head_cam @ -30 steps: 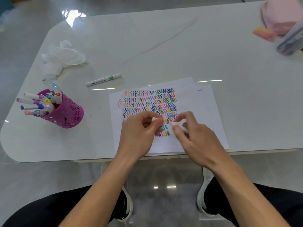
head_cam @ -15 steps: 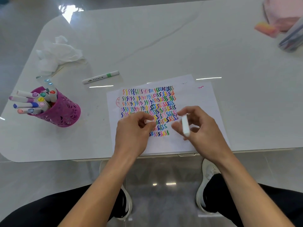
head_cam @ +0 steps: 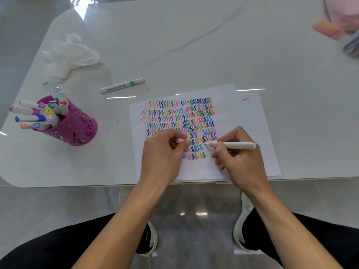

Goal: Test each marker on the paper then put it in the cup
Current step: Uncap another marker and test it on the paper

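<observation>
marker (head_cam: 233,145), white-barrelled with its pale pink tip bared, lies almost level in the right hand (head_cam: 239,164), whose thumb and curled fingers pinch it near the front. the tip sits at the right end of the second-lowest row of squiggles (head_cam: 180,117) on the paper (head_cam: 252,123); whether it touches the sheet i cannot tell. the left hand (head_cam: 163,154) rests on the paper just beside it, fingers curled, thumb and forefinger pinching a small white cap (head_cam: 179,140).

the paper is a top sheet over at least one more, lying at the near edge of the table (head_cam: 194,45) and filled with rows of wavy strokes in many colours. the tabletop is glossy white with faint grey veins and a rounded far-left corner, and it mirrors thin bars of light beside the sheets.

well to the left stands the cup (head_cam: 77,127), magenta with a cut-out pattern, with capped markers (head_cam: 31,113) fanning out of its mouth. between cup and paper, further back, a green-banded marker (head_cam: 122,85) lies flat on the table. behind the cup sits a crumpled white tissue (head_cam: 71,53). at the far right corner are blurred pink things (head_cam: 326,29) that i cannot make out.

below the table edge is a shiny grey tiled floor (head_cam: 194,200), with dark trouser legs and white shoes (head_cam: 240,226).
</observation>
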Demonstrator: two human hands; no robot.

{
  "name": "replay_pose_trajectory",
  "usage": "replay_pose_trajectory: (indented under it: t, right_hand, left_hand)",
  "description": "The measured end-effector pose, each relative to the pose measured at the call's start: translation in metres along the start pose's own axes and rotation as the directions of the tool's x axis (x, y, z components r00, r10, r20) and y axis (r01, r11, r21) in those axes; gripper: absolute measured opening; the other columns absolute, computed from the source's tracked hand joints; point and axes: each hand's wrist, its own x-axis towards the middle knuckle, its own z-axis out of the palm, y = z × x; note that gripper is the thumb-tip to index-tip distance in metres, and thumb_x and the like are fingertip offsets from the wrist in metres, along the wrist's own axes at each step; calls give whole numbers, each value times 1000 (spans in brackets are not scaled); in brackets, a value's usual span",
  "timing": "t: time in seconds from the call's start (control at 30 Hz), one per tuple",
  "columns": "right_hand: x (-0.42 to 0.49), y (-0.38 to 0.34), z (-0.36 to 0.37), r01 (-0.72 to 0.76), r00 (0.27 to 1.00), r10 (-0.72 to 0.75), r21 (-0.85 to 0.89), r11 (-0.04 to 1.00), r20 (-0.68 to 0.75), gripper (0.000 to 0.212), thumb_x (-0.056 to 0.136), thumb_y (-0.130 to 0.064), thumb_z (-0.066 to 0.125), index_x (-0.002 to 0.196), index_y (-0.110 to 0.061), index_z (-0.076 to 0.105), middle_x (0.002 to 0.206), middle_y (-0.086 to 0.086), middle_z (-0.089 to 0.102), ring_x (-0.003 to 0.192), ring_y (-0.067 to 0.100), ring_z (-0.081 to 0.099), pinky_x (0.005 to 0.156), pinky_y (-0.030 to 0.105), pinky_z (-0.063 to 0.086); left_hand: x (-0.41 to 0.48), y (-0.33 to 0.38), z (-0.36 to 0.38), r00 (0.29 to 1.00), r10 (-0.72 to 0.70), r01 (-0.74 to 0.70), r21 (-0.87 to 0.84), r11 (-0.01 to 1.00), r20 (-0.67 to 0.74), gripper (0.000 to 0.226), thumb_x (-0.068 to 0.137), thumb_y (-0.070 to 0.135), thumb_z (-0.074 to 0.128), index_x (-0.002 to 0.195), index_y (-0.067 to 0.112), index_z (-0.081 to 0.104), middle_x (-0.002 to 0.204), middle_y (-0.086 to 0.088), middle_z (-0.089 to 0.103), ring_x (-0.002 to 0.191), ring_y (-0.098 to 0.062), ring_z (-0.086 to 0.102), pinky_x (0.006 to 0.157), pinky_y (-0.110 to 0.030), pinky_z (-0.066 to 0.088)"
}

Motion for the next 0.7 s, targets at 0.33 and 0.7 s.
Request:
replay_pose_trajectory:
  t: [0.33, 0.7]
  right_hand:
    - [1, 0, 1, -26, 1000, 26, 20, 999, 2, 21, 83, -46, 71, 79, -28, 62, 69, -1, 74, 53, 11, 67, 50, 20, 50]
    - [0, 2, 0, -18, 1000, 18, 8, 1000, -25, 21, 77, -46, 66, 74, -26, 61, 66, 0, 72, 54, 12, 68, 50, 22, 50]
  left_hand:
    - [-1, 0, 0, 1000, -10, 10, 5, 1000, 8, 10, 88, 28, 79, 98, 26, 77, 85, 13, 68, 78, -2, 63, 67, -6, 43]
    - [0, 2, 1, 1000, -14, 14, 9, 1000, -3, 8, 87, 29, 79, 96, 27, 78, 78, 19, 67, 73, 3, 62, 62, -2, 41]
